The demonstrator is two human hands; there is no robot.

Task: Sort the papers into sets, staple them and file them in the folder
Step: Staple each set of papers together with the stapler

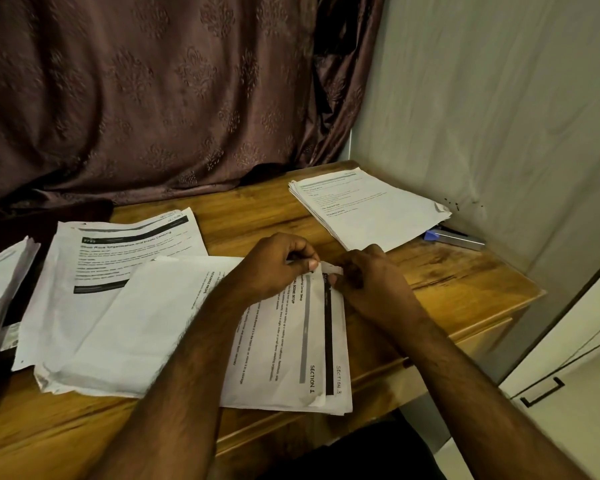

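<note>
A set of printed papers point(284, 348) lies sideways in front of me on the wooden table point(465, 285), its pages headed "SECTION 1" and "SECTION 3". My left hand point(278, 263) and my right hand point(368, 275) meet at the set's far corner, and both pinch that corner between thumb and fingers. Another printed sheet point(125, 251) lies partly under the set on the left. A second stack of papers point(368, 206) rests at the table's back right corner. A blue and grey stapler point(454, 237) lies beside that stack, against the wall.
More papers point(0, 289) hang over the table's left edge. A brown patterned curtain point(153, 98) drapes behind the table. A pale wall point(499, 116) closes the right side, and a white cabinet with a dark handle point(542, 393) stands at the lower right.
</note>
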